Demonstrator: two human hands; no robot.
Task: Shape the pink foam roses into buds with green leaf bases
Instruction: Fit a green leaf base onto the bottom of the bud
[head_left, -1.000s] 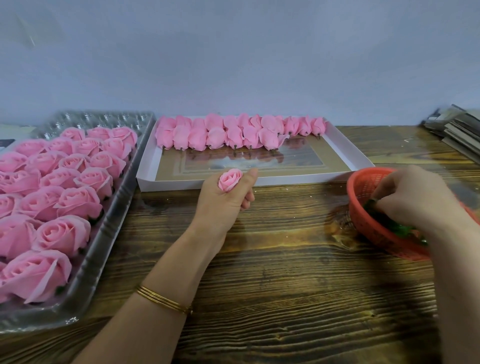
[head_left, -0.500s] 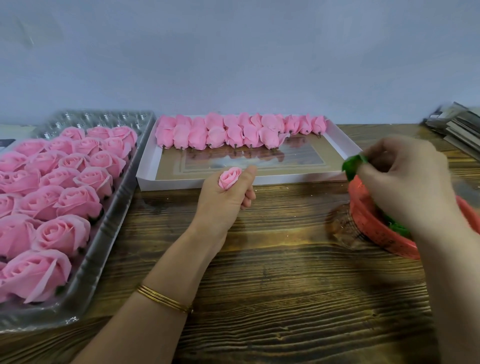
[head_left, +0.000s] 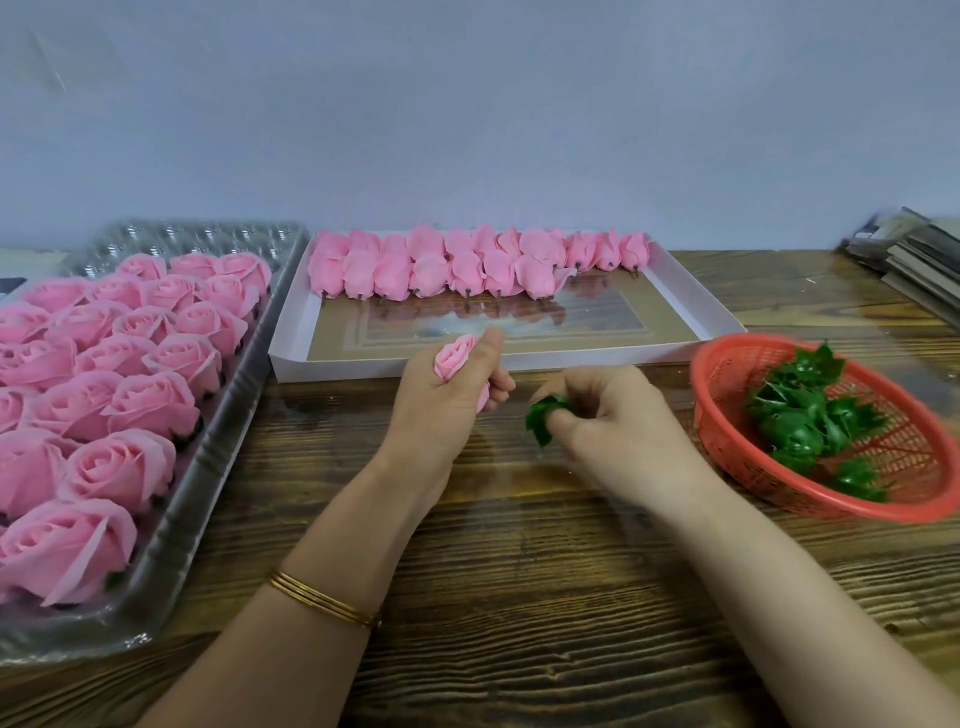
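Right hand (head_left: 618, 421) brought leaf base (head_left: 543, 418), seemingly pinched, near rose (head_left: 454, 358)

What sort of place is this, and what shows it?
Likely a flower-craft worktable: clear plastic tray of pink foam roses, white cardboard tray of shaped buds, red plastic basket of green leaf bases.

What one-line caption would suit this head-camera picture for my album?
Left hand grips a pink rose bud while the right hand pinches a green leaf base near the red basket.
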